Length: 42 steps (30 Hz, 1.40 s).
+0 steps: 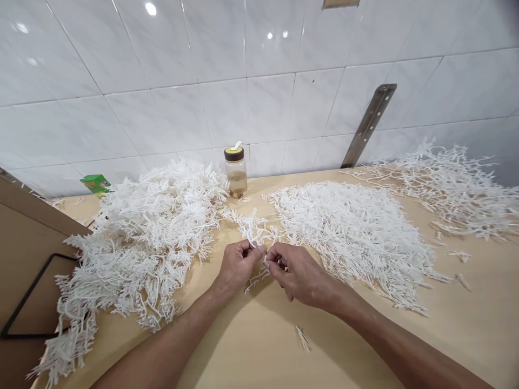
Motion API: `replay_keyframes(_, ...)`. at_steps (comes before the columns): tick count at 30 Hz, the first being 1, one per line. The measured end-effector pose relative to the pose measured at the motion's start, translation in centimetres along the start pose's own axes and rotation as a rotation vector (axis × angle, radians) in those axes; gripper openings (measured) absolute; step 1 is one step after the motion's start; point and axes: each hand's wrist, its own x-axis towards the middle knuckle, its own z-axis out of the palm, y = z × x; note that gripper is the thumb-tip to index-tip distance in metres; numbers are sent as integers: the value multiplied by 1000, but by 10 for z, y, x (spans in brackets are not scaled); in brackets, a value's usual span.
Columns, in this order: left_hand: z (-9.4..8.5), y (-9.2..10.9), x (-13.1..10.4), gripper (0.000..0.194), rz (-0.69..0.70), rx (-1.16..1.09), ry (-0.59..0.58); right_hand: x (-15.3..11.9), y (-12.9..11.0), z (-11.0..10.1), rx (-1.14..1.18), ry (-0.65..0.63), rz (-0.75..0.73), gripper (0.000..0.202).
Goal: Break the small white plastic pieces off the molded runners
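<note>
My left hand (241,262) and my right hand (294,270) meet at the middle of the table. Both are closed on a white branched piece (256,233), which sticks up above my left fingers; another part of white twigs hangs below, between the hands. My right thumb and fingers pinch close to my left fingertips. On the left spreads a large heap of white branched pieces (162,216). To the right lies a flatter pile of thin white pieces (357,232). A few thin white sticks (303,339) rest on the table in front of my right hand.
A bottle (237,175) with a dark and yellow lid stands near the tiled wall. Bare white branches (466,189) are heaped at the far right. A green packet (95,183) sits behind the left heap, a cardboard box (32,232) at the left edge. A metal strip (368,125) leans on the wall.
</note>
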Motion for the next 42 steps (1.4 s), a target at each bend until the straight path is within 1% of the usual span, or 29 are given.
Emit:
replay_keyframes(3,-3,2,5,40,12,-19,108,-6,-7,2,50,-104,-51,13)
replay_keyframes(4,-5,3,6,41,8,-29,122,-6,-9,1,66,-101,-59,13)
replay_keyframes(5,-5,3,7,43,3,-35,123,-7,-10,-1,83,-71,-55,14)
replay_keyframes(8,-6,3,8,48,13,-16,106,-4,-7,-16,122,104,-5,15)
replay_keyframes(11,-6,0,7,47,77,50,100,1,7,-36,52,335,49,18)
replay_keyframes(13,-6,-2,6,46,131,120,98,5,21,-50,-97,503,64,19)
replay_keyframes(16,-6,-4,6,48,218,224,80,9,39,-66,-453,770,-35,13)
replay_keyframes(18,-5,-3,5,53,242,241,60,9,44,-71,-579,857,-81,21)
replay_keyframes(19,-4,-2,4,56,235,233,53,9,42,-70,-578,868,-98,22)
replay_keyframes(21,-3,2,2,58,187,197,58,7,33,-61,-463,801,-135,20)
replay_keyframes(22,-3,3,0,58,152,177,69,5,27,-54,-369,712,-152,19)
replay_keyframes(23,-3,4,-1,57,111,156,79,4,20,-45,-279,592,-178,21)
replay_keyframes(25,-3,4,-1,57,36,118,97,1,10,-26,-167,394,-215,21)
replay_keyframes(27,-3,3,-1,58,0,104,104,0,5,-9,-113,320,-218,22)
replay_keyframes(30,-3,1,1,61,4,114,111,2,8,4,-106,273,-163,27)
replay_keyframes(33,-2,1,0,63,-5,96,101,5,10,6,-24,218,-93,26)
replay_keyframes(35,0,2,-1,63,-8,66,77,5,8,5,45,181,-78,24)
replay_keyframes(39,2,2,-2,63,-2,34,63,5,5,5,151,204,-47,23)
replay_keyframes(42,2,1,-3,62,11,21,51,6,8,5,223,236,-9,25)
